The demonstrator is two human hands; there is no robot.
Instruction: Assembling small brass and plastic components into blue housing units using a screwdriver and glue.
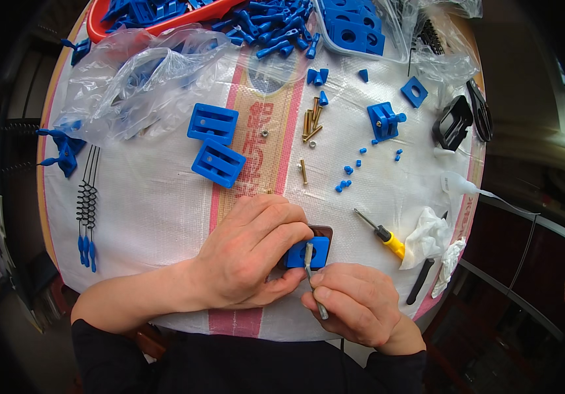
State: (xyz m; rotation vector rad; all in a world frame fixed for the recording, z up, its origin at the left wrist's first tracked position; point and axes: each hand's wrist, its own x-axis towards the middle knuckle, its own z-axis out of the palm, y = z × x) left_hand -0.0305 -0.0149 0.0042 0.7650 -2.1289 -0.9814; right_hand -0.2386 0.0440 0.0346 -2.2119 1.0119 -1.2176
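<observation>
Near the table's front edge, a blue plastic piece (320,252) with a dark round opening rests on a small dark rectangular block (325,231). My left hand (246,246) curls over its left side, fingers closed and steadying it; the fingertips partly cover the piece. A slim grey metal tool (315,284) with a flat, pale tip is pinched in my right hand (358,305). That tip lies over the opening; its exact kind I cannot make out. Beyond my left hand lie two slotted blue blocks (213,123), with several brass-coloured bolts (311,121) to their right.
A yellow-and-black screwdriver (389,241) and crumpled white tissue (425,236) lie right of my right hand. Black springy rods with blue ends (86,217) are at left. Clear plastic bags (144,79), a red tray (164,25) and a clear tub (397,46) of blue parts fill the far side.
</observation>
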